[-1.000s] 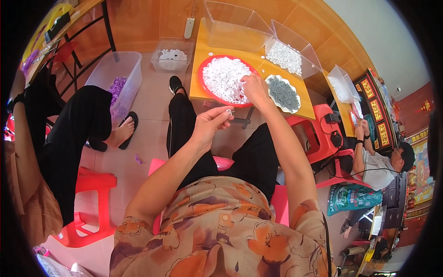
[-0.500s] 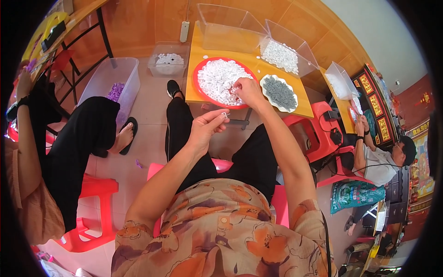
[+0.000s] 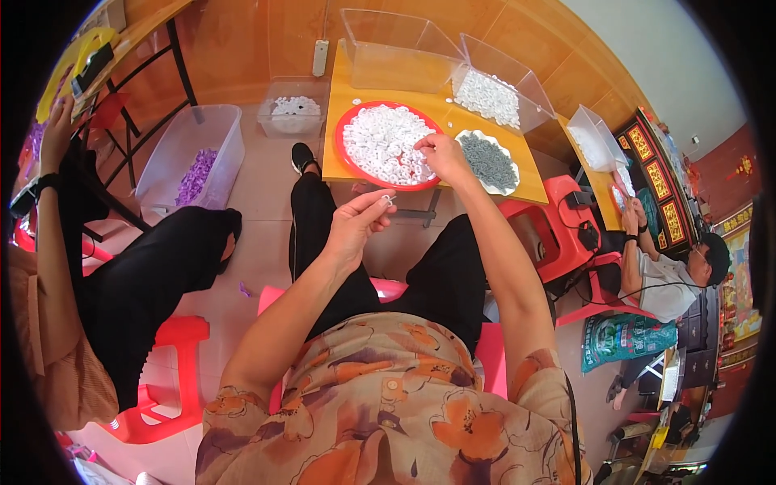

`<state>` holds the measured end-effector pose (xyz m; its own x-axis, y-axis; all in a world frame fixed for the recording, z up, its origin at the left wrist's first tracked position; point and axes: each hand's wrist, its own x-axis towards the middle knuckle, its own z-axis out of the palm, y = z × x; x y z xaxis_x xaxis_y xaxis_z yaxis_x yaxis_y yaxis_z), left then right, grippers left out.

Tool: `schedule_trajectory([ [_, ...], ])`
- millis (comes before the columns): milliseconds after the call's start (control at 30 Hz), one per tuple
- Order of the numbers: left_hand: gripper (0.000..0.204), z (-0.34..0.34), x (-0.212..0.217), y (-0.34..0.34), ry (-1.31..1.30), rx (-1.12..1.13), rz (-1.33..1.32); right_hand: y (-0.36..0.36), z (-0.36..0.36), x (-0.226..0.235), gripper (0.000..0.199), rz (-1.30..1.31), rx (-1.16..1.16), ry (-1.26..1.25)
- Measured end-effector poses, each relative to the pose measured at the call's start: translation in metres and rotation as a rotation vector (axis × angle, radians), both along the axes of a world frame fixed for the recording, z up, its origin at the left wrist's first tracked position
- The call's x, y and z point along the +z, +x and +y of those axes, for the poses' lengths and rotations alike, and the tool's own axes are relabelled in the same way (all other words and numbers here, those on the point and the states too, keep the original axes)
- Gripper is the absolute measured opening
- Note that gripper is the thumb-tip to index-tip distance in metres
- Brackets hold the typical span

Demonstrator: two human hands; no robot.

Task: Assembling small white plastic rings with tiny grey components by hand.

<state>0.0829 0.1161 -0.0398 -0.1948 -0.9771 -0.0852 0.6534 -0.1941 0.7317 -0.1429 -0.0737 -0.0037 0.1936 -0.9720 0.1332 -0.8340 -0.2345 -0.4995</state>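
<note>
My left hand [image 3: 356,229] is closed, pinching a small white plastic piece [image 3: 389,198] between thumb and forefinger, in front of the table's near edge. My right hand [image 3: 445,161] reaches over the right side of a round red tray [image 3: 346,162], its thumb and fingers pressed together at a heap of small white plastic pieces [image 3: 386,135]. What those fingertips hold is too small to make out. Just right of that hand lies a white scalloped dish [image 3: 511,183] of small grey pieces [image 3: 487,161].
Clear bins [image 3: 396,52] stand at the back of the wooden table [image 3: 341,85]; one holds white pieces [image 3: 489,99]. On the floor at left are a small clear box [image 3: 293,123] and a larger bin [image 3: 229,145] with purple pieces. A red stool [image 3: 543,234] stands right; people sit on both sides.
My right hand has shifted slightly within the tray, still at the white pieces. My left hand stays nearly in place with its piece. The person at left has moved a leg and a hand.
</note>
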Motion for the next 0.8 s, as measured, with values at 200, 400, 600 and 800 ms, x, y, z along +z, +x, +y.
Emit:
schedule_trajectory([
  [200, 0.032, 0.001, -0.003, 0.003, 0.007, 0.011, 0.005, 0.018, -0.001, 0.010, 0.024, -0.059, 0.167, 0.016],
  [400, 0.032, -0.005, 0.000, 0.004, 0.019, 0.001, 0.003, -0.001, -0.010, 0.004, 0.026, -0.220, 0.165, 0.134],
  [600, 0.028, -0.014, -0.001, 0.011, 0.044, -0.007, -0.031, 0.001, -0.003, 0.007, 0.028, -0.377, 0.076, 0.200],
  [800, 0.022, -0.016, -0.003, 0.012, 0.001, -0.067, -0.082, -0.006, 0.001, 0.006, 0.030, 0.048, 0.121, -0.021],
])
